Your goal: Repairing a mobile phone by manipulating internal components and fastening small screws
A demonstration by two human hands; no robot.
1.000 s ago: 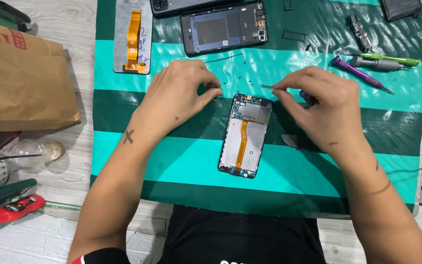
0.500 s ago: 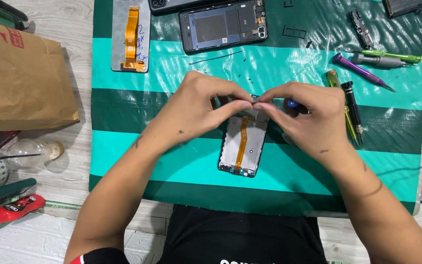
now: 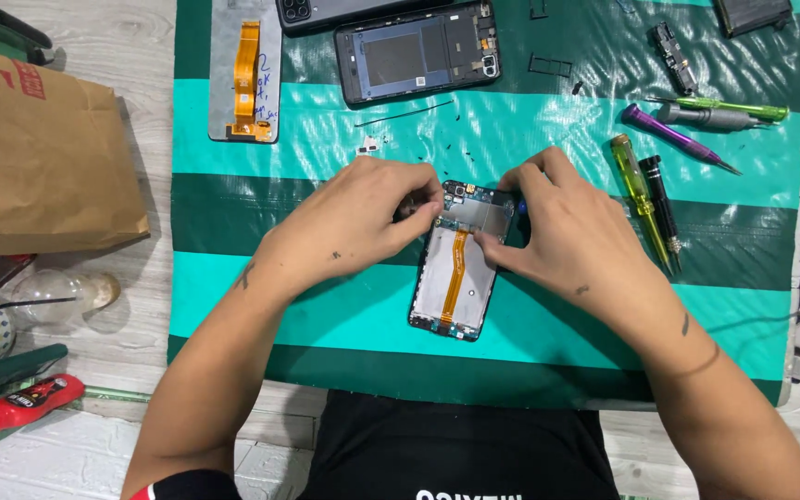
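Opened black phone frame with orange flex ribbon (image 3: 456, 268) lies mid green-striped mat (image 3: 233, 213). Left hand (image 3: 354, 222), right hand (image 3: 557, 231) both pinch its upper edge, fingertips pressed together. Yellow-handled screwdriver (image 3: 639, 190) lies just right.

1. L forearm comes in from lower left, angled up and right; small dark mark near the wrist.
2. Left hand (image 3: 358, 222) palm down, fingers curled, thumb and index tips pinched tog. at its right edge.
3. R forearm enters from lower right, angled up and left; dark line marks across it.
4. Right hand (image 3: 562, 231) palm down, knuckles raised, fingers bent inward, thumb tip pressed down.
5. Both hands near each other, fingertips facing, not touching.
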